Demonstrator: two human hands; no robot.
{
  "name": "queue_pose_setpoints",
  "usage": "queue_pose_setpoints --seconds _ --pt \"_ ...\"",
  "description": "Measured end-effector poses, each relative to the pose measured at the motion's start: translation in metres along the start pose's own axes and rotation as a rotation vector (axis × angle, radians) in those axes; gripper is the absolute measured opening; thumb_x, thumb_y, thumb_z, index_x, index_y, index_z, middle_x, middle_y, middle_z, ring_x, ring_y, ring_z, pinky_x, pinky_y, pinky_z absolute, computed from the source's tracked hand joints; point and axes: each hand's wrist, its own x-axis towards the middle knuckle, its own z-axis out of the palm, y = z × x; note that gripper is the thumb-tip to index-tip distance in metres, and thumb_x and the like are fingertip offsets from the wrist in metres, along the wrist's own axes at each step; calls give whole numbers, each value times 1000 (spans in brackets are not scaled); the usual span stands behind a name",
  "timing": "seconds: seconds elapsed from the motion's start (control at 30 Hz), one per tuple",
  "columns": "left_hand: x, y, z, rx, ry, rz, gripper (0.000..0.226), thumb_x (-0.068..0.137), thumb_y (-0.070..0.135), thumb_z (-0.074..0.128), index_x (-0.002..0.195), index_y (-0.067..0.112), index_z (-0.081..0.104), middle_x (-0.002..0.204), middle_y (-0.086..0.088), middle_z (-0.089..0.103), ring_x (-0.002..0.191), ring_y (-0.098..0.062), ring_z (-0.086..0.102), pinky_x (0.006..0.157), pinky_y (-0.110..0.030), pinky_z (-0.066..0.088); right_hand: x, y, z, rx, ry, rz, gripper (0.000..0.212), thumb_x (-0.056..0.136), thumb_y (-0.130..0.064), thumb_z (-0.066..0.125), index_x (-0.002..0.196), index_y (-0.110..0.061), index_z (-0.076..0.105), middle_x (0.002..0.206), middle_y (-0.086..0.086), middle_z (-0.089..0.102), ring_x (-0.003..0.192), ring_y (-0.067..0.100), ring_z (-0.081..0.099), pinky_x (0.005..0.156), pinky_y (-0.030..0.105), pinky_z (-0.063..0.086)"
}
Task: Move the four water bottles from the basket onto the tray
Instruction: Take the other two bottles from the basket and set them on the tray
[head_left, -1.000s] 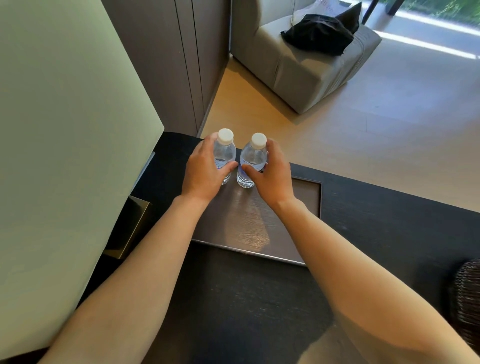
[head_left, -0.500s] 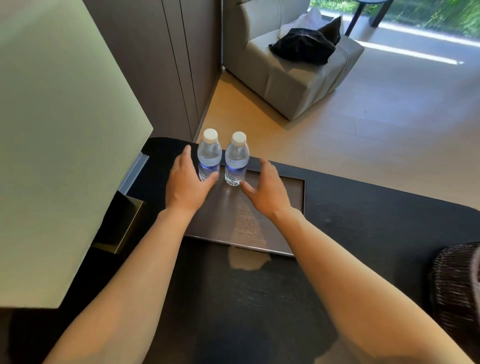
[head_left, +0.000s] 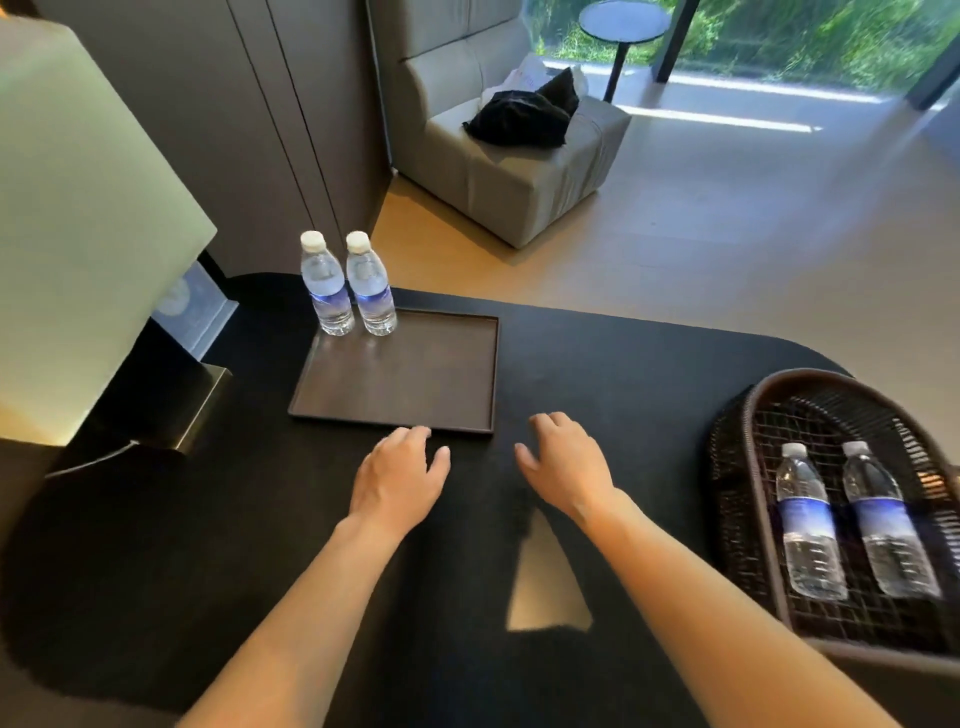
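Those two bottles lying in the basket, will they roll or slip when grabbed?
The bottles look full, so probably weighty for their size. Lying on their sides in the basket, they may roll if nudged. Smooth plastic could feel slippery.

no legible txt; blue labels on the water bottles (head_left: 807, 519) too blurry to read.
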Motion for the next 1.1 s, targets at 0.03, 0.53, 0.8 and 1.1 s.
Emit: queue_pose_setpoints --seconds 0.03,0.53,0.8,1.1 --pt "-15 16 8 17 -21 18 49 102 44 52 138 13 62 129 -7 68 120 -28 64 97 -41 52 -19 16 -5 -10 7 14 36 98 -39 55 118 -10 62 115 11 65 107 35 64 84 44 54" --pt "-144 234 135 98 -180 305 39 105 47 45 119 18 67 107 2 69 89 -11 62 76 -29 52 -211 240 -82 72 193 306 28 96 -43 60 107 -17 63 100 2 64 89 20 66 80 39 58" --pt "-99 337 197 20 -255 452 34 104 42 50 119 15 64 110 -2 70 95 -14 67 78 -28 54 -205 339 -113 163 214 502 19 96 -39 61 93 -20 60 88 -2 63 80 20 64 73 42 57" --pt "-14 404 286 9 -428 352 37 102 40 51 113 5 58 111 -13 64 103 -33 64 88 -42 52 -123 424 -120 197 90 616 27 94 -41 57 101 -15 59 101 7 62 86 29 61 73 40 51"
